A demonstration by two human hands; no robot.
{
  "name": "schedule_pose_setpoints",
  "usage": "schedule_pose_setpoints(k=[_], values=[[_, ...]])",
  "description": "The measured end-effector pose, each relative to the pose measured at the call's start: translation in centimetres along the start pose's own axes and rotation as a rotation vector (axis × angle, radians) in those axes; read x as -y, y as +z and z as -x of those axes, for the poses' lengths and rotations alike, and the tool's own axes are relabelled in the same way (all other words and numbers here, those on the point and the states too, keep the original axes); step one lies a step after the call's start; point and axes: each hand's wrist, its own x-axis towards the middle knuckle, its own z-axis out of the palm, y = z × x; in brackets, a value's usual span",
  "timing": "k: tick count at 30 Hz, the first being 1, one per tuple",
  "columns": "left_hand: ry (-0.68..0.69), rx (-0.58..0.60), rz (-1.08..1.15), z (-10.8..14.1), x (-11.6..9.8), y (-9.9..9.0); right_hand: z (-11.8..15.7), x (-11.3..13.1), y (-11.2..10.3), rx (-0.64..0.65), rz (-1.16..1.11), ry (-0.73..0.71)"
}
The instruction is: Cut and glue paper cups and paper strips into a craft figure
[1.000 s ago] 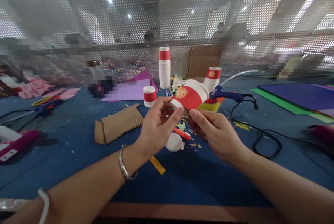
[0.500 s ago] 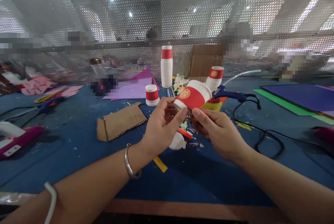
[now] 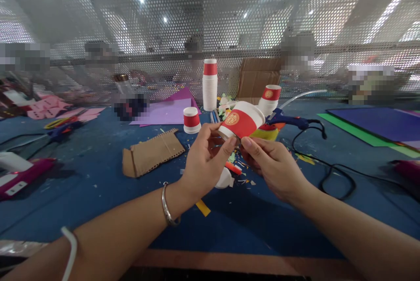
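Note:
A red and white paper cup (image 3: 243, 120) is tilted on its side above the table, its wide rim toward the upper right. My left hand (image 3: 206, 156) grips its base end, thumb underneath. The thumb and fingers of my right hand (image 3: 271, 163) pinch the cup's lower side near the base. Just below lie a white round piece (image 3: 224, 179), an orange-red marker-like item (image 3: 233, 168) and small paper scraps. Behind my left hand another red and white cup (image 3: 191, 121) stands upside down on the blue table (image 3: 108, 211).
Tall cup stack (image 3: 210, 88) at the back; shorter stack (image 3: 271, 97) behind a blue glue gun (image 3: 285, 118) with a looping black cord. Cardboard piece (image 3: 154, 152) at left, purple sheets (image 3: 164, 110) behind it. Magenta tool (image 3: 26, 174) far left; blue and green sheets (image 3: 370, 126) right.
Both hands keep hold of the cup, which has turned very slightly, showing more of its round gold logo. The view has shifted a little.

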Motion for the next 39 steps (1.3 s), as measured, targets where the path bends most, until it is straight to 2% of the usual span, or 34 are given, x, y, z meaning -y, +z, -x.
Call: schedule_pose_setpoints(k=[5,16,20,33,35,39], values=[[-0.081,-0.038,0.051,0.0,-0.1,0.5,-0.3,0.4,-0.2,0.006,0.033,0.006],[-0.039,-0.001,-0.006,-0.8,0.0,-0.3,-0.5,0.2,-0.1,0.023,-0.026,0.034],[-0.005,0.000,-0.020,-0.8,-0.1,-0.3,-0.4,0.1,0.0,-0.002,-0.036,0.035],[0.182,-0.001,-0.311,0.0,-0.5,-1.0,0.3,0.4,0.3,0.007,-0.041,0.003],[0.165,0.010,-0.250,-0.1,-0.6,-0.9,0.3,0.4,0.3,0.002,-0.047,0.002],[0.038,0.001,-0.032,-0.5,-0.9,-0.5,0.2,0.6,0.3,-0.001,-0.033,-0.024]])
